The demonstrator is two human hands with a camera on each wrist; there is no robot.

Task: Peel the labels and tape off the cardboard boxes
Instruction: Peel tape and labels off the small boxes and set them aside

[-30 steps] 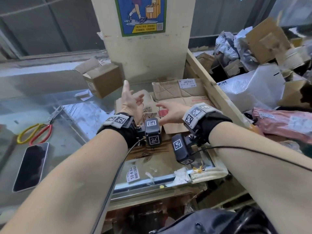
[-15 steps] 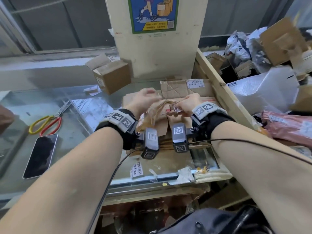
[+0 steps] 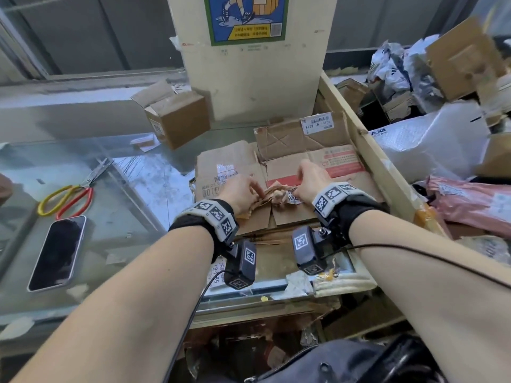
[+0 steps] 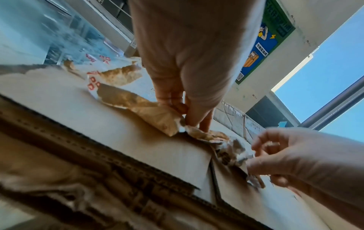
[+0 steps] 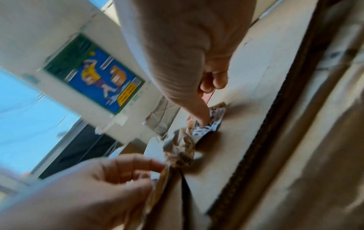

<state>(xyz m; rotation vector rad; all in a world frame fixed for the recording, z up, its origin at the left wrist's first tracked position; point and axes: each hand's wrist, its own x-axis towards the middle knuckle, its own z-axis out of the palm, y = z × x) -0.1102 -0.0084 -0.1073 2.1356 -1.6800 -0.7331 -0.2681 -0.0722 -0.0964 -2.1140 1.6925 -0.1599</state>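
Observation:
A stack of flattened cardboard boxes (image 3: 226,161) lies on the glass counter. On it sits a crumpled strip of peeled brown tape (image 3: 276,193) with a torn printed label at its right end. My left hand (image 3: 255,189) pinches the strip's left part, and the left wrist view shows its fingers (image 4: 185,119) closed on the brown tape (image 4: 157,115). My right hand (image 3: 300,189) pinches the label end (image 5: 214,118), with its thumb (image 5: 202,115) pressed on the paper. Another flattened box further back carries a white shipping label (image 3: 318,124).
A small open box (image 3: 177,117) stands at the back left. Scissors (image 3: 66,194) and a phone (image 3: 58,252) lie on the glass to the left. A wooden rail (image 3: 373,150) bounds the right side, with piled parcels (image 3: 428,139) and a pink mailer (image 3: 470,205) beyond it.
The left hand was raised and open a second ago. Both hands have since come together, taken hold of the peeled strip and lowered it onto the cardboard.

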